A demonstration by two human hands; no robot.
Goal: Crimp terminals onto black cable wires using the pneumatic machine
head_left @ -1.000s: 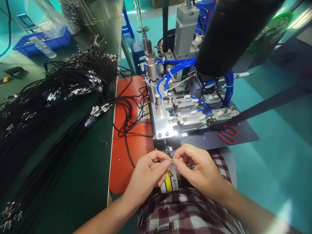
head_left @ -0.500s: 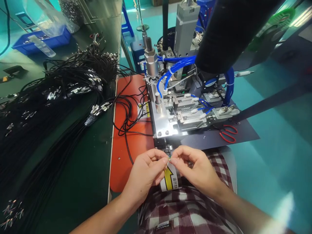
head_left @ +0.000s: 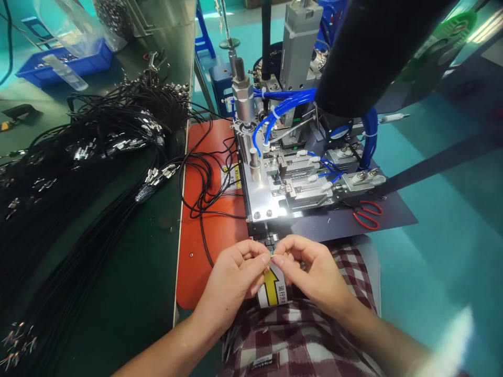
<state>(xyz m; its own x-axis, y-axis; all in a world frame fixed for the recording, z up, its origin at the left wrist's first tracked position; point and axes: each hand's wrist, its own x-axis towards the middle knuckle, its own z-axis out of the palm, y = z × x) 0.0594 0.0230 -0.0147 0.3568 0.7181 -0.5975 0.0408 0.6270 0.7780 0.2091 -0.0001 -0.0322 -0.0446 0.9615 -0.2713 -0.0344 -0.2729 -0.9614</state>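
Our left hand (head_left: 231, 280) and right hand (head_left: 314, 272) meet just below the machine (head_left: 283, 173), fingertips pinched shut on a tiny metal part (head_left: 272, 255). We judge it light, stiff, easily dropped; best held by its ends.

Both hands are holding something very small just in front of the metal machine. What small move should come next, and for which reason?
Probably a short lift forward, toward the machine's fixture. The left hand and right hand pinch a tiny part between their fingertips, close together, just below the machine's front edge. What the part is, is too small to tell, so this remains a guess.
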